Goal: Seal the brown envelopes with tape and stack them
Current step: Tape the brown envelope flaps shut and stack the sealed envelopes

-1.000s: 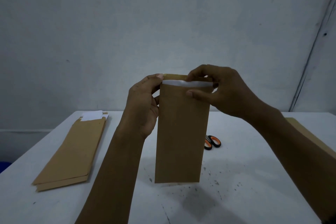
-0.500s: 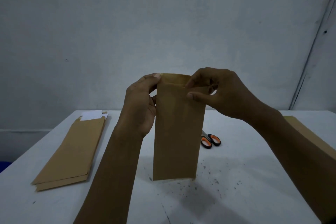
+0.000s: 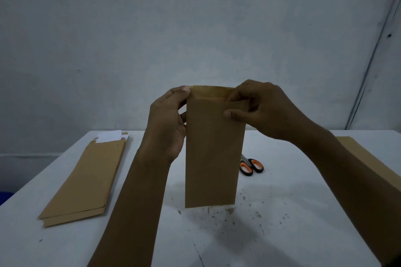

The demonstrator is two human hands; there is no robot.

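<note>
Speckled tabletop [image 3: 282,234] is lying nearest the viewer, w/ dark flecks just below the envelope [image 3: 213,154], the landmark for all positions here. Envelope is being held upright above the table, centre of view, lower edge hanging free and not touching the surface.

Left hand [image 3: 167,123] is gripping the envelope's left edge near the top, thumb tip at the upper left corner, fingers curled behind the paper. Right hand [image 3: 260,110] is pinching the upper right corner: thumb lying across the front face, fingers curled over the flap region; whether the flap is folded fully down cannot be told.

Handling (judgement): paper is looking light, thin, moderately stiff lengthwise, since it is hanging flat w/o sagging; it is prob. creasing easily and slipping under a loose pinch. Best hold is at the two top corners, as here, keeping the flap line taut for taping; pressing the middle is risking a buckle. No tape is visible.

Farther back, right of the envelope, scissors [image 3: 251,166] w/ orange-black handles are lying partly hidden behind it. Left of the envelope, well apart, a pile of brown envelopes [image 3: 86,180] is lying flat, white paper [image 3: 109,136] showing at its far end. Far right, another brown sheet [image 3: 364,158] is lying under the right forearm. Grey wall [image 3: 195,28] is closing the scene.
</note>
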